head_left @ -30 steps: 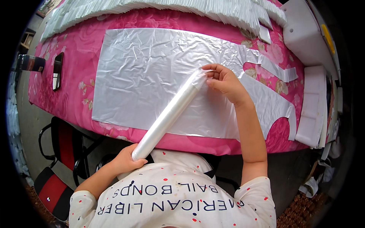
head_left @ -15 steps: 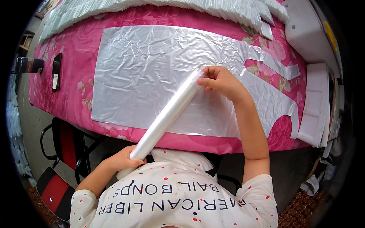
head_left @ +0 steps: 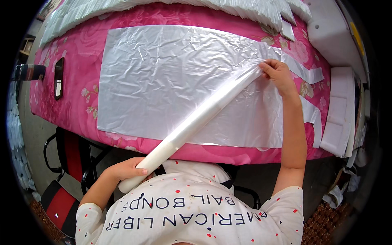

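Note:
My left hand point(head_left: 130, 170) is closed round the lower end of a long white roll point(head_left: 163, 154), close to my shirt. The roll slants up and to the right over the table. Clear plastic film point(head_left: 241, 78) covers its upper part and narrows to a gathered end. That gathered end is pinched in the fingers of my right hand point(head_left: 279, 73). Beneath the roll, a shiny whitish plastic apron point(head_left: 134, 81) lies spread flat and creased, its straps at the right. The roll and my right arm hide parts of it.
A pink floral cloth point(head_left: 77, 49) covers the table. Stacked white folded packets point(head_left: 171, 3) line the far edge. A phone point(head_left: 59, 79) and a dark cylindrical container point(head_left: 32, 72) are at the left. White foam blocks point(head_left: 338, 110) stand right; red-and-black chairs point(head_left: 73, 155) are below left.
My right hand has moved up and right, drawing the clear film out with it. More bare white roll shows near my left hand, which has shifted slightly down and left.

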Available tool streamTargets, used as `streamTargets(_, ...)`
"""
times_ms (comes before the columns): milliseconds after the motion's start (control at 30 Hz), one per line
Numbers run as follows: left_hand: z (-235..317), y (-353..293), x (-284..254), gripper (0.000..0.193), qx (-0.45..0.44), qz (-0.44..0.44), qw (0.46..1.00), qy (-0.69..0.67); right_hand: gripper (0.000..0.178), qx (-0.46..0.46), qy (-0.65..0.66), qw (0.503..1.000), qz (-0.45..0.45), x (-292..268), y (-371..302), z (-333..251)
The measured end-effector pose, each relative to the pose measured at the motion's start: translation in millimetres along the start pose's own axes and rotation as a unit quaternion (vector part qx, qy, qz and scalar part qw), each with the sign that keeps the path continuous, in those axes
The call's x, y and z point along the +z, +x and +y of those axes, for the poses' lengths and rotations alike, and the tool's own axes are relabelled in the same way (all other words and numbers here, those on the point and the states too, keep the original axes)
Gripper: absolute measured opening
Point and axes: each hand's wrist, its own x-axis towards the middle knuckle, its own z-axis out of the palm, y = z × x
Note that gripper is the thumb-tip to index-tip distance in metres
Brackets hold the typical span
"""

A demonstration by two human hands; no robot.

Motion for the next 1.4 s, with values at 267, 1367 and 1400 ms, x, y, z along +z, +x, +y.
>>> streamTargets(267, 15, -19, -1, 0.054, -0.052, 0.027, 0.973, 0.224, 0.013, -0.042, 0.022, 0.986, 0.163, -117, 10, 56)
streamTargets(1367, 70, 99, 46, 0.079, 0.372, 0.053, 0.488, 0.788, 0.053, -0.03, -0.014, 0.997, 0.075, 36, -19, -36)
streamTargets(1400, 68, 99, 48, 0.079, 0.363, 0.059, 0.49, 0.79, 0.053, -0.052, -0.03, 0.995, 0.075, 45, -30, -37)
